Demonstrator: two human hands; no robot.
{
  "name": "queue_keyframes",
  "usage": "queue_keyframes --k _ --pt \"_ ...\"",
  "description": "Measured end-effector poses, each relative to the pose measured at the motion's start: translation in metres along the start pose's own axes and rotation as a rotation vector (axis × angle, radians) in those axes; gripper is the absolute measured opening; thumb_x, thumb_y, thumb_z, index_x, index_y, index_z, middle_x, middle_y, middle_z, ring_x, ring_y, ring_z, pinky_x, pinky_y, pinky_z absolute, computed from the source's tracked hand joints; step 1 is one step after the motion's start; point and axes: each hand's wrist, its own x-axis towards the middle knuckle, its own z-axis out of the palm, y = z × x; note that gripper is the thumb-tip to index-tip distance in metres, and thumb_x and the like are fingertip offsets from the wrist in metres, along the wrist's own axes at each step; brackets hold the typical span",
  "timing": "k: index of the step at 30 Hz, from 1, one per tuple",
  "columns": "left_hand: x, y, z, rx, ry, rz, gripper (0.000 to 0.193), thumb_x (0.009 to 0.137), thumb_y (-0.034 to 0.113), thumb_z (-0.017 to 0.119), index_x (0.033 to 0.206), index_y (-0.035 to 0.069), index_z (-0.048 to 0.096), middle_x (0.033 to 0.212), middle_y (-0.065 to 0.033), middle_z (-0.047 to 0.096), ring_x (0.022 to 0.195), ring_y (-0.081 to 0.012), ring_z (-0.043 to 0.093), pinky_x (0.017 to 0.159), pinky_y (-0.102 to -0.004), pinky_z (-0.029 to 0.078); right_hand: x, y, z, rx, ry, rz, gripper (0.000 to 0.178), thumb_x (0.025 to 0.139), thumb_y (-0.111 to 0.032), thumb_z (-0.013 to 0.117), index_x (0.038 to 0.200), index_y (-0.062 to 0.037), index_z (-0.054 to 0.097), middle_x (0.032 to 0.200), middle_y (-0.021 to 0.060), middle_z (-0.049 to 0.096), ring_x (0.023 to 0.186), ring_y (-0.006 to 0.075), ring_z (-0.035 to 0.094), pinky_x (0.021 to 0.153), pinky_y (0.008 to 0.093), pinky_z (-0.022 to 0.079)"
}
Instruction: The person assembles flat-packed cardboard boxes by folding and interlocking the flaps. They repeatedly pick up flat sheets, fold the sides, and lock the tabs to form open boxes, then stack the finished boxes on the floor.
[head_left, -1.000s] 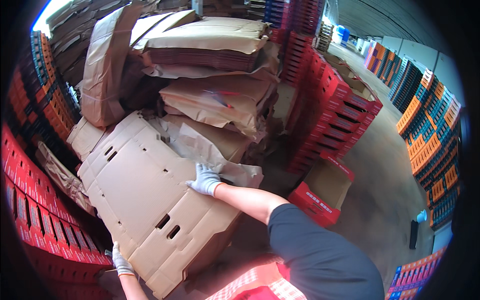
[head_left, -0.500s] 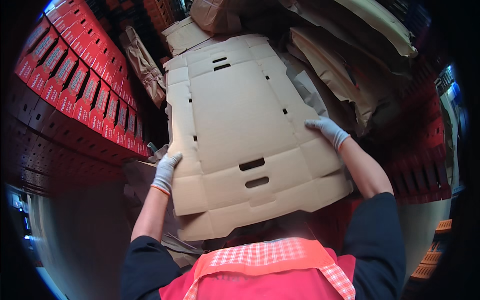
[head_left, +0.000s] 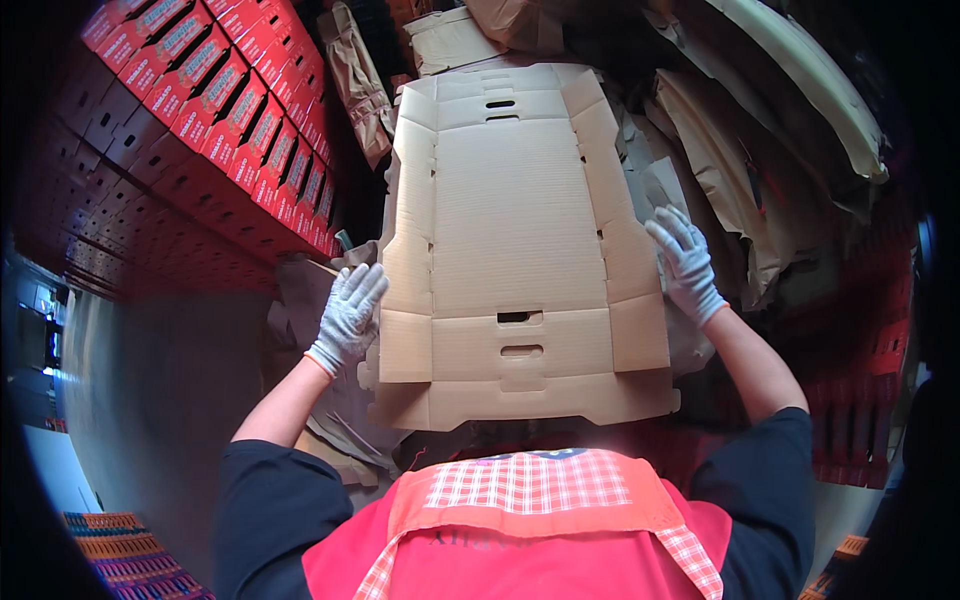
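Cardboard blank point(head_left: 520, 220), side flaps raised, lies between gloved left hand point(head_left: 346, 312) and right hand point(head_left: 686, 265), fingers point(head_left: 364, 286) extended and loose; red boxes point(head_left: 225, 110) stacked left, paper-wrapped bundles point(head_left: 712, 160) right, grey floor point(head_left: 185, 410) lower left.

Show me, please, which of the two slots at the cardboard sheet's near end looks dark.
The upper slot of the cardboard sheet, farther from the checked apron: it is mostly dark, while the lower slot looks tan.

Cardboard blank point(head_left: 520, 230) lies between left hand point(head_left: 348, 312) and right hand point(head_left: 684, 262), before torso point(head_left: 520, 565); box stacks point(head_left: 225, 115) left; paper bundles point(head_left: 712, 165) right.
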Motion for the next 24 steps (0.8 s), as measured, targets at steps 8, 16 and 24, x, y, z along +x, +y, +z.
queue_keyframes --k 8,16,24 --pt "0.101 0.049 -0.038 -0.328 0.095 -0.108 0.033 0.083 0.036 0.072 0.068 0.008 0.067 0.065 -0.0113 0.059 0.065 -0.0305 0.058 0.062 -0.0421 0.046 0.05 -0.063 -0.015 0.492 -0.168 -0.116 0.026 0.075 -0.019 0.082 0.095 -0.0097 0.068 0.087 0.0076 0.067 0.073 0.0252 0.068 0.064 0.0326 0.054" --pt "0.057 0.139 -0.103 -0.468 -0.769 0.031 0.042 0.093 0.044 0.06 0.099 0.003 0.068 0.088 -0.0192 0.066 0.087 -0.0345 0.065 0.076 -0.0412 0.051 0.023 -0.127 -0.107 0.725 -1.098 -0.122 0.048 0.087 -0.041 0.07 0.122 -0.0087 0.064 0.107 0.0178 0.069 0.098 0.0361 0.066 0.085 0.0418 0.053" --pt "0.07 0.113 -0.102 -0.344 -1.143 -0.158 0.052 0.094 0.044 0.058 0.133 0.01 0.06 0.143 -0.0174 0.051 0.132 -0.0315 0.048 0.112 -0.0464 0.031 0.034 -0.098 -0.078 0.468 -1.31 -0.079 0.053 0.082 -0.037 0.074 0.125 -0.0092 0.062 0.122 0.0181 0.065 0.11 0.0368 0.062 0.095 0.0412 0.05"
